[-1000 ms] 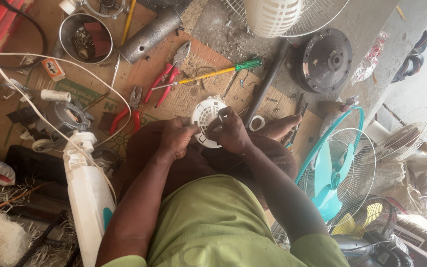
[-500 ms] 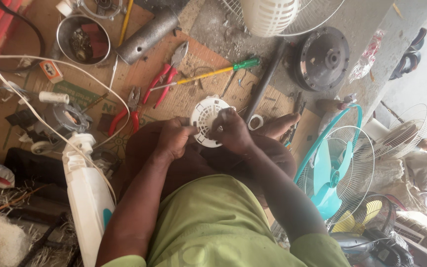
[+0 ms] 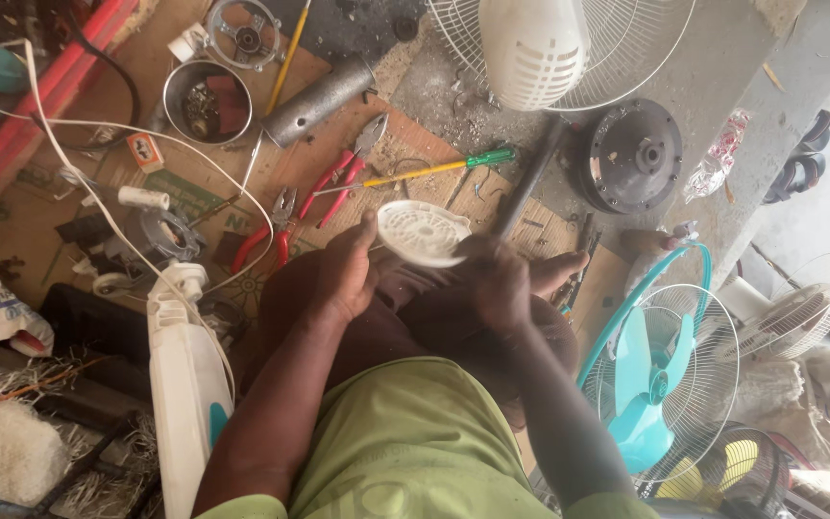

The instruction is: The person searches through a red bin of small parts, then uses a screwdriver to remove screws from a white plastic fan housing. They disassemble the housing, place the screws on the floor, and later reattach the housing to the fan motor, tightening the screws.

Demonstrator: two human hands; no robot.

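I hold a round white plastic fan cover with slots in it, tilted, above my lap. My left hand grips its left edge with the thumb up against the rim. My right hand is blurred and closed over its right edge. Just beyond the disc on the cardboard lie a yellow screwdriver with a green handle and red-handled pliers.
A metal tin of small parts, a grey metal tube and a second pair of red pliers lie on the left. A white fan grille with motor housing and a dark round motor sit beyond. A teal fan stands at right.
The white disc has tipped from facing me flat to a tilted angle. My right hand has slid to its right edge, moving fast.
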